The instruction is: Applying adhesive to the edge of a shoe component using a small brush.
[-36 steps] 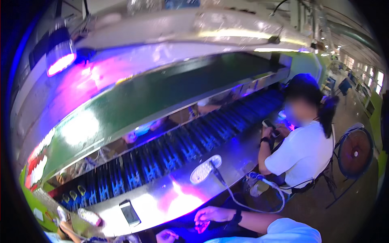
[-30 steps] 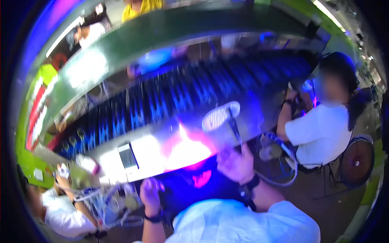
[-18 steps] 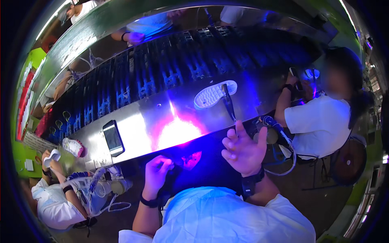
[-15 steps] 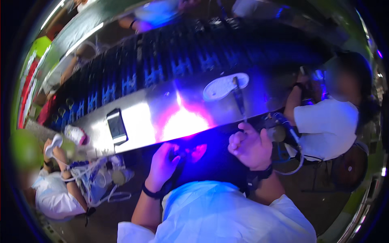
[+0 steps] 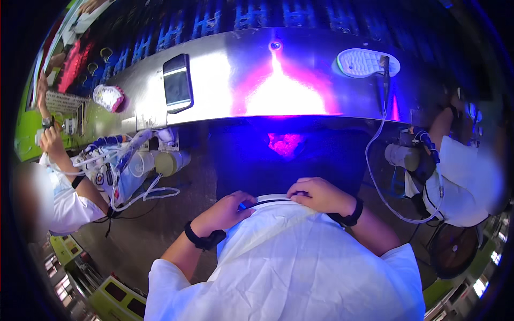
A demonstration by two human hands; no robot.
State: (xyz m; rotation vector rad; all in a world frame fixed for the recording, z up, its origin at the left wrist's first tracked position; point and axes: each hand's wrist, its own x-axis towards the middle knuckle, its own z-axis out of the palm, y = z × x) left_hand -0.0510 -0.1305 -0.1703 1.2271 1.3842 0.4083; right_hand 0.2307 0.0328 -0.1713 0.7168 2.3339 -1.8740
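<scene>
Both hands are down at my waist, by the front edge of my white shirt (image 5: 289, 257). My left hand (image 5: 227, 208) is closed, its fingertips curled in at the left end of the shirt's hem. At the other end, my right hand (image 5: 324, 195) grips the hem between thumb and bent fingers. A thin dark strip runs along the edge between them. Beyond, on the metal bench (image 5: 214, 104), lie a black-framed phone (image 5: 178, 84) and a white shoe sole (image 5: 364, 63). A dark-handled brush (image 5: 385, 80) rests across the sole's right end.
Bright white and pink light falls on the bench's middle. Behind runs a dark conveyor (image 5: 225, 21) with blue marks. A pink-and-white bundle (image 5: 108, 98) sits at left. Co-workers sit on both sides, with hoses (image 5: 369, 155) and canisters (image 5: 170, 162) hanging under the bench edge.
Both hands have come back from near the bench edge to my waist and closed at the shirt hem. My right hand was raised with fingers spread. The view has tilted down.
</scene>
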